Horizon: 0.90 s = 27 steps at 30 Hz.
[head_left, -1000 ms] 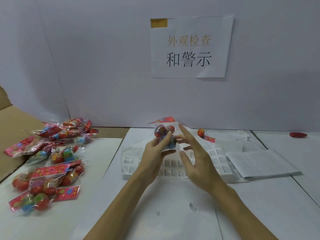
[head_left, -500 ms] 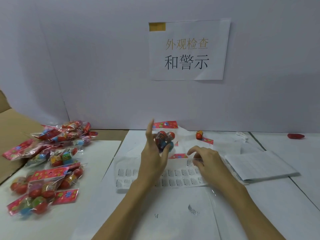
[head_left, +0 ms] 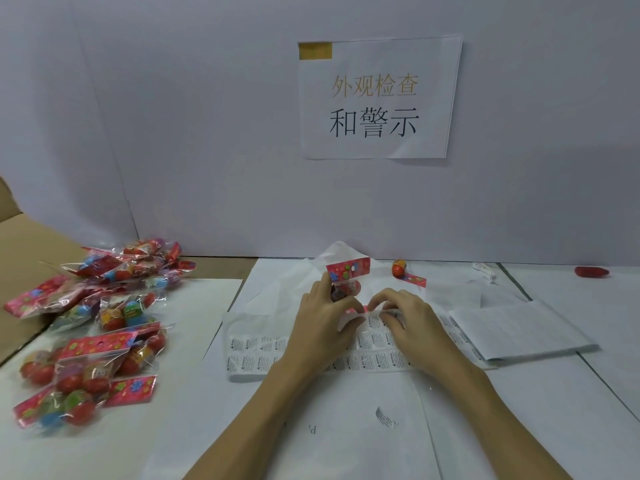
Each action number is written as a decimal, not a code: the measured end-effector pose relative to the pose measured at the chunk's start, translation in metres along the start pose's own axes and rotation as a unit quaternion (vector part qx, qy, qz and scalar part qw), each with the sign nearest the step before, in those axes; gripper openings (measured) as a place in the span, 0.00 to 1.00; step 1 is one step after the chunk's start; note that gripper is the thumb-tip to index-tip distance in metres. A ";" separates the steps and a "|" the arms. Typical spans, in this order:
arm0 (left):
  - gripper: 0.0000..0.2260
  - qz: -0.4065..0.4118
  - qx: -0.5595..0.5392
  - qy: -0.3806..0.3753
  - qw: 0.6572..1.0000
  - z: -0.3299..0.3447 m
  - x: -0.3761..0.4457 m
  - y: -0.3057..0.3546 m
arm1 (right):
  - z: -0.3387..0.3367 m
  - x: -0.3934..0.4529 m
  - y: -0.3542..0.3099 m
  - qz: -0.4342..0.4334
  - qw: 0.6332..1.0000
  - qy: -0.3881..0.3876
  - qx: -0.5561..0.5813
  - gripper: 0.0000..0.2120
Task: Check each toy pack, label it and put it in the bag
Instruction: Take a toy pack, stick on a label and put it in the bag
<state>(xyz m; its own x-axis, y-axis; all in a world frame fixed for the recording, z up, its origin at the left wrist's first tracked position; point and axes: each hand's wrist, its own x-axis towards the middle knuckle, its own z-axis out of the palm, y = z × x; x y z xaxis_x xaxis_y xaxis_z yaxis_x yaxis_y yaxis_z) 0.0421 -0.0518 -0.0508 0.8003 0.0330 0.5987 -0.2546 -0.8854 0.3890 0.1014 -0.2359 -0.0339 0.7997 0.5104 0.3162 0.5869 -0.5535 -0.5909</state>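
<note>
We're looking down at the white table [head_left: 519, 427]; both hands meet at centre, just past the label sheet [head_left: 311, 355]. Left hand [head_left: 322, 327] grips a toy pack [head_left: 346, 282] w/ curled fingers, pack upright, its red card top poking up at 12 o'clock from the knuckles; the balls inside mostly hidden behind the fingers. Right hand [head_left: 408, 317] is just beside it at 3 o'clock, fingertips bent down and pinching at a label on the sheet's far edge; a corner of white paper lifts between the two hands; whether that label is free of the sheet, can't tell. The sheet lies flat under both wrists, rows of small printed labels running left to right. A thin white bag [head_left: 287, 289] lies crumpled behind the hands, approx 11 o'clock from the left hand. Over at 9 o'clock, well apart, a heap of toy packs [head_left: 93, 327] in clear wrap w/ red cards, spread across a white sheet and partly onto brown cardboard [head_left: 31, 251]. At 1 o'clock from the right hand, one loose toy ball [head_left: 399, 268] w/ a red card strip beside it. At 3 o'clock, a stack of printed paper [head_left: 519, 327], touching the label sheet's right end. Far right by the wall, a small red thing [head_left: 591, 271]; too small to tell what. On the wall at 12 o'clock, a paper sign [head_left: 377, 98] w/ Chinese characters, tape at its top left corner.
</note>
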 end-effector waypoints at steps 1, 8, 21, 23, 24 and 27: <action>0.06 0.000 -0.002 0.000 1.000 0.001 0.000 -0.001 | 0.001 0.000 0.000 0.002 1.000 -0.002 -0.001 0.12; 0.03 0.006 -0.014 0.011 1.000 0.001 0.000 -0.006 | 0.005 0.001 0.000 0.001 1.000 -0.014 0.015 0.07; 0.02 0.004 -0.026 -0.016 1.000 0.000 0.000 -0.013 | -0.008 0.005 0.012 0.003 0.990 -0.020 0.140 0.18; 0.03 0.004 -0.027 -0.016 1.000 0.000 0.000 -0.014 | -0.007 0.005 0.013 0.002 0.991 -0.043 0.128 0.21; 0.03 0.005 -0.026 -0.018 1.000 0.000 0.000 -0.014 | -0.006 0.005 0.014 0.008 0.991 -0.054 0.122 0.22; 0.03 0.012 -0.017 -0.022 1.000 0.000 -0.001 -0.014 | -0.006 0.007 0.017 0.019 0.990 -0.052 0.126 0.27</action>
<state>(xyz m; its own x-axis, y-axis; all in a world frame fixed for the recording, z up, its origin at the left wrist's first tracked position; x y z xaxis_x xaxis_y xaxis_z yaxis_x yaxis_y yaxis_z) 0.0450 -0.0393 -0.0573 0.8167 -0.0083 0.5771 -0.2910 -0.8694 0.3993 0.1177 -0.2454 -0.0369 0.7957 0.5649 0.2186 0.4949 -0.3983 -0.7723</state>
